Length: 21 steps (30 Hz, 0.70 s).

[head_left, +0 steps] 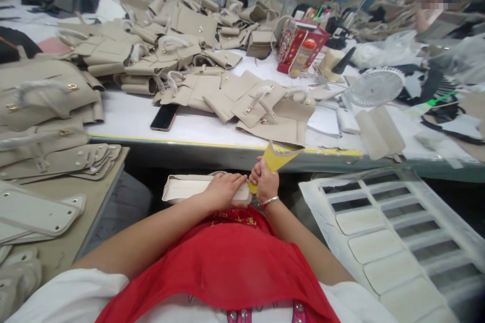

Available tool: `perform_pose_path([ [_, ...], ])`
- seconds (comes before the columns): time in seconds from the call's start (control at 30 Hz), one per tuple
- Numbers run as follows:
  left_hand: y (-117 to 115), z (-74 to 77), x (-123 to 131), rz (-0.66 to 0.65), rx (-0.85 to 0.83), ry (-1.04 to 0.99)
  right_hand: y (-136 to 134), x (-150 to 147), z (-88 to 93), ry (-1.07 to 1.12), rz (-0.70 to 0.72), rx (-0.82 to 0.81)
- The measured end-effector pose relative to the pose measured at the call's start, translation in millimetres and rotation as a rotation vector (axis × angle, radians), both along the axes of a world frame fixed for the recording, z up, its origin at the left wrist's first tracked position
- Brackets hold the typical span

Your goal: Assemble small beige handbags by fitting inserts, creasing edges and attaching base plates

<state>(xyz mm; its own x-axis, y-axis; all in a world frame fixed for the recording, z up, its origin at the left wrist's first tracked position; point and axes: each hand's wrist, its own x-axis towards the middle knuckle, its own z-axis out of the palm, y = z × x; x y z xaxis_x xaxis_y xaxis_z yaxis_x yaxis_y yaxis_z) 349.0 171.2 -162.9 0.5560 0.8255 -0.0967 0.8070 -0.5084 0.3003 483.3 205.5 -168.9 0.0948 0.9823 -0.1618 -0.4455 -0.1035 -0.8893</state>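
Low in front of my red apron, a cream boxy piece [189,187] that looks like a bag body lies on its side. My left hand [226,189] rests over its right part, fingers stretched out flat and close together, the thumb hidden. Just right of it, my right hand [266,180] is closed in a fist round a yellow flared piece [279,157], like a folded stiff sheet. Its wide end points up and right towards the table edge, and a narrow yellow end shows below the fist. A bracelet is on my right wrist.
Beige bag parts [189,25] are heaped across the white table [125,116], with a phone [164,117] near its edge. Cream panels [36,212] lie on a side board at left. A slotted white tray [394,232] stands at right. Beyond are a red box [303,43] and a fan [376,86].
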Motion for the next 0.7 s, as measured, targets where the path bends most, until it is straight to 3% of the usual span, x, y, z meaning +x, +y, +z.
perform_pose_path([
  [0.13, 4.4, 1.0, 14.7, 0.036, -0.044, 0.053, -8.0, 27.9, 6.4, 0.017, 0.049, 0.015],
  [0.27, 2.9, -3.4, 25.5, 0.052, 0.029, 0.064, -27.1, 40.4, 9.0, 0.010, 0.031, -0.022],
  [0.4, -1.9, -7.5, 24.9, 0.056, 0.069, 0.049, -42.9, 22.6, 7.2, 0.051, -0.107, 0.032],
  [0.7, -3.2, -8.8, 24.7, 0.080, 0.080, 0.001, -40.1, -13.3, -8.0, -0.158, -0.190, 0.034],
])
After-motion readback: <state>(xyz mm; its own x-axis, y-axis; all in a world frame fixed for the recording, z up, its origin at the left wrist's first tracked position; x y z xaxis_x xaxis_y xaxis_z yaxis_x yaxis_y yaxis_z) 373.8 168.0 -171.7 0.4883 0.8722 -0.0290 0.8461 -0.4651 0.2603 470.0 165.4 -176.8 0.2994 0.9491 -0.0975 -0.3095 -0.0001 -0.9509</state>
